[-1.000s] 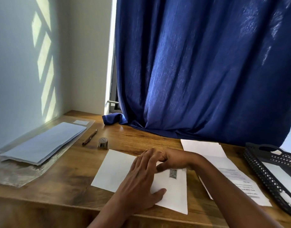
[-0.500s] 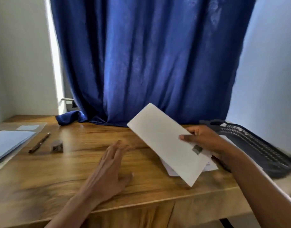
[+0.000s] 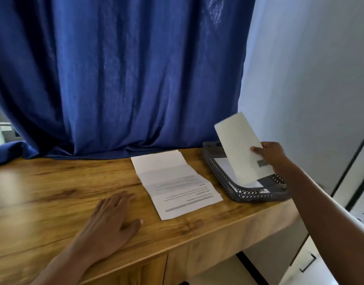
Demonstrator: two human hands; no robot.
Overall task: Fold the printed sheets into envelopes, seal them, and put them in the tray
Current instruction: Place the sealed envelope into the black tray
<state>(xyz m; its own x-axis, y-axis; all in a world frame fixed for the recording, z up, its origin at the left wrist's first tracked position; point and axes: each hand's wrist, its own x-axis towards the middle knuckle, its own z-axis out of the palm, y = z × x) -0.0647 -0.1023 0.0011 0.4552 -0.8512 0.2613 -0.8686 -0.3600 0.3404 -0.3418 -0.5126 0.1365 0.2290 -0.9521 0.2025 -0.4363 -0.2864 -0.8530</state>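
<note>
Rightward, the right hand (image 3: 268,154) grasps a white envelope (image 3: 238,149) by its lower right part, thumb across the face and fingers behind. The envelope is tilted, its upper end raised against the wall and its lower end down inside the tray (image 3: 247,195). A small dark mark shows on the envelope just below the thumb.

The left hand (image 3: 111,221) lies flat on the wooden desk (image 3: 53,188), palm down, fingers straight and slightly spread, grasping nothing.

The tray is a dark perforated plastic basket set at the desk's right end, its near right corner close to the desk edge. White papers or envelopes lie flat in it; their number cannot be told.

Between the left hand and the tray lies a printed sheet (image 3: 175,182), unfolded, creased in thirds, text at its near end, clear of both. Its near corner comes near the desk's front edge.

Bare desk extends left of the left hand. A blue curtain (image 3: 119,75) hangs behind, its hem on the desk's back edge.
</note>
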